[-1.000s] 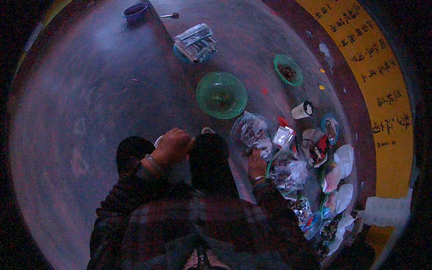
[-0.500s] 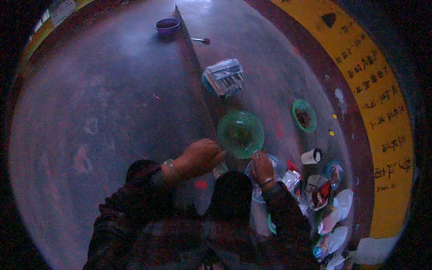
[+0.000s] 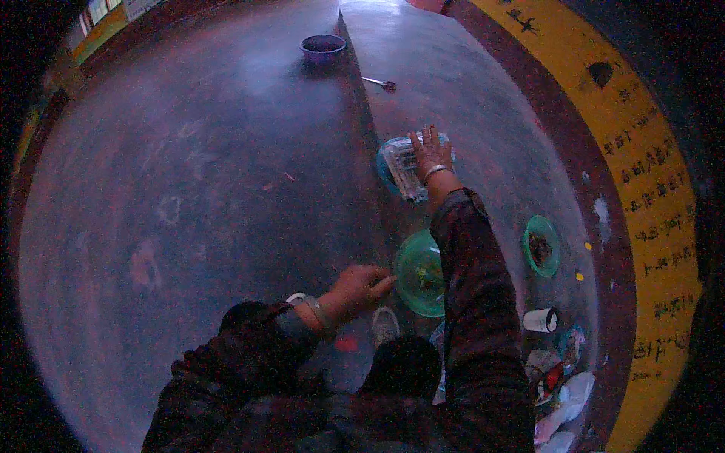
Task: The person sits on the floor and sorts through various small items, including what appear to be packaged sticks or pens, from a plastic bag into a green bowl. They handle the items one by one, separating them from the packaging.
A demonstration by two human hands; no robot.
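Observation:
My right hand (image 3: pixel 432 153) is stretched far forward with its fingers spread, laid over a stack of clear plastic-wrapped packs (image 3: pixel 405 167). Those packs lie on top of a blue basin (image 3: pixel 384 177), whose rim shows beside them. A translucent green basin (image 3: pixel 418 275) sits nearer to me, with small yellowish bits at its bottom; my right sleeve covers its right side. Close to its left rim is my left hand (image 3: pixel 361 287), thumb and fingers drawn together. Whatever those fingers may hold is too small or hidden to name.
Right of my arm stand a green bowl with dark contents (image 3: pixel 540 247), a white cup (image 3: pixel 541 320) and several plastic bags (image 3: pixel 570 404). Farther off are a purple basin (image 3: pixel 323 49) and a long-handled utensil (image 3: pixel 380 83). A yellow-and-maroon wall (image 3: pixel 642 219) curves along the right.
My right hand has left the near rim of the green basin and reached forward to the wrapped packs. My left hand stays near the basin's left side. The whole view has shifted.

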